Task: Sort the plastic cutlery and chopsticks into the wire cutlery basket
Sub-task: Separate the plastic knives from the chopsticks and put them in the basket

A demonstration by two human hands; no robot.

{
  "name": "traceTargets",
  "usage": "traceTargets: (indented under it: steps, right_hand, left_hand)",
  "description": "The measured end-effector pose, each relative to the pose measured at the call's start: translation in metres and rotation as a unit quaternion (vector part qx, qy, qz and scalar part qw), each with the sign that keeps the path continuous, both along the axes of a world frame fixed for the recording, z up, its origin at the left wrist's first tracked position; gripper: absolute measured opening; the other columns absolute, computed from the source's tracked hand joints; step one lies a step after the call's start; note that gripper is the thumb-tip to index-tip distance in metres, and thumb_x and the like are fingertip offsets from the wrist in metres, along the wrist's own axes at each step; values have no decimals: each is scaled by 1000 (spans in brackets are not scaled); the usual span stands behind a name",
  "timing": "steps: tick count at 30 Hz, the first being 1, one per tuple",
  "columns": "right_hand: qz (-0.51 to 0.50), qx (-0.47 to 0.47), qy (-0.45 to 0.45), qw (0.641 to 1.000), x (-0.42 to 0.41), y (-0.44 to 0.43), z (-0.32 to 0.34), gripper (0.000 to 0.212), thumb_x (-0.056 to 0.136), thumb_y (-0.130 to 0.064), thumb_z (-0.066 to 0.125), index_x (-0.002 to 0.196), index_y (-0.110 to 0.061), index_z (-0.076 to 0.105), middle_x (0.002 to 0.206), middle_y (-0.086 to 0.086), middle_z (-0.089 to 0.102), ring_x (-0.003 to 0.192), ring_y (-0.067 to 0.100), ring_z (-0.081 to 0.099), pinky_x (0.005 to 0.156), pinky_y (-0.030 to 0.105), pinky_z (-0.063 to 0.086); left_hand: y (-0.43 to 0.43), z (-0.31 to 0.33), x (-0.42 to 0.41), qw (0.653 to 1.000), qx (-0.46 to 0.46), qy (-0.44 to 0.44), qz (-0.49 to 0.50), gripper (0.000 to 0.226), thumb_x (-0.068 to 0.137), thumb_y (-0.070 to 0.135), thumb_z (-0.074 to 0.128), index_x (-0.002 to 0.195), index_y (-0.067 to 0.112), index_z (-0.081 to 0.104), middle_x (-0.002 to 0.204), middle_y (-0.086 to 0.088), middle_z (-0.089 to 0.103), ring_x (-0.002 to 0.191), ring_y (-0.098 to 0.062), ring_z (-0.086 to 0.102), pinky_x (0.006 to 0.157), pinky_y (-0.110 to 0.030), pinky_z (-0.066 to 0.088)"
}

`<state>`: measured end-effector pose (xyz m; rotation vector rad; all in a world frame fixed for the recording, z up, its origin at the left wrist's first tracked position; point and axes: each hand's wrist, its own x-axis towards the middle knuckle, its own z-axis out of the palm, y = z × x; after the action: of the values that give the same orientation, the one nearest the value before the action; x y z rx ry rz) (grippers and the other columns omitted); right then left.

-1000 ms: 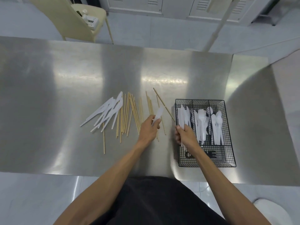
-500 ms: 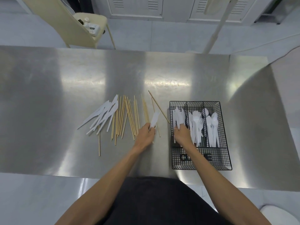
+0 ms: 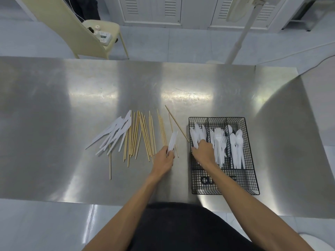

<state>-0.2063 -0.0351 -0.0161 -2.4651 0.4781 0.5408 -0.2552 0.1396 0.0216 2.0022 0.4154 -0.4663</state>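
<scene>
A black wire cutlery basket [image 3: 252, 180] stands on the steel table [image 3: 54, 105] at the right. Its left compartment holds white plastic knives [image 3: 196, 133], the middle one forks [image 3: 218, 140], the right one spoons [image 3: 238, 142]. My right hand [image 3: 204, 151] reaches into the left compartment, fingers down among the knives. My left hand [image 3: 164, 160] grips a white plastic knife [image 3: 173, 140] just left of the basket. Several wooden chopsticks [image 3: 143, 136] lie side by side on the table, with a heap of white knives [image 3: 116, 133] at their left.
A cream plastic chair [image 3: 78, 33] with a small white device on its seat stands beyond the table's far edge. A white pole [image 3: 239, 33] rises behind the table. One chopstick [image 3: 176, 123] lies slanted close to the basket's left wall.
My right hand has gone deeper into the left compartment with its knives. My left hand with the knife has stayed beside the basket. The camera has tilted, so everything sits lower in view.
</scene>
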Motion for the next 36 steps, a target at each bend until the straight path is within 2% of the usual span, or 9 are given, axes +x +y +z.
traceTargets:
  steps: [3,9,13,18,20,22,25,30,36]
  right_hand:
    - [40,-57,0,998,1,1,6,28,94,-17,63,70,-10,50,66,4,54,56,18,51,46,28,40]
    - [73,-76,32,994,5,1,15,31,89,-9,62,65,-14,42,63,-1,49,52,14,44,45,25,31]
    - [79,-59,38,994,6,-3,16,31,85,-7,62,64,-15,40,59,0,45,49,16,41,46,25,31]
    - [45,-31,5,999,8,-24,28,30,86,-18,61,59,-9,53,53,8,58,46,25,61,47,38,56]
    - [19,-17,-6,1000,7,-37,34,32,89,-21,62,61,-8,57,55,10,63,49,24,67,49,43,60]
    - [0,-14,-19,1000,5,-51,37,36,91,-24,63,59,-7,59,50,6,60,44,20,62,48,39,59]
    - [-44,14,-26,999,-2,-71,39,37,90,-27,62,65,0,62,56,13,65,48,27,67,48,46,59]
    - [-49,29,-12,998,-14,-92,45,31,94,-28,63,78,-1,66,68,12,71,55,24,71,55,44,62]
    - [-38,54,2,998,-10,-97,57,30,99,-26,62,85,0,67,73,11,72,56,21,72,52,33,62]
  left_hand:
    - [-1,1,0,1000,-16,-3,-3,18,103,19,44,97,7,57,78,-5,58,62,-14,55,54,-28,49]
    - [-6,2,5,999,-35,-6,11,17,102,18,45,98,8,57,79,-6,58,64,-17,57,58,-41,56]
    - [-12,4,12,999,-43,-6,16,16,103,17,46,104,6,58,83,-10,63,61,-15,61,54,-27,56]
    - [-42,6,29,999,-39,-19,5,14,102,13,46,100,7,58,86,-16,66,62,-17,63,57,-32,59]
    - [-62,8,38,1000,-6,-28,-12,16,103,14,44,97,6,56,83,-14,65,62,-18,64,54,-27,56]
    - [-82,7,48,998,43,-26,-39,20,104,17,43,103,1,56,90,-14,66,68,-21,67,53,-27,52]
    - [-105,7,60,991,117,-2,-68,24,104,17,44,105,-2,58,97,-15,64,72,-22,62,48,-23,39]
    - [-123,5,71,980,173,26,-91,19,100,11,45,97,-1,59,90,-10,57,85,-30,65,59,-33,46]
    - [-128,-3,74,975,187,41,-112,19,91,5,50,72,7,47,86,-15,67,78,-31,68,55,-31,47]
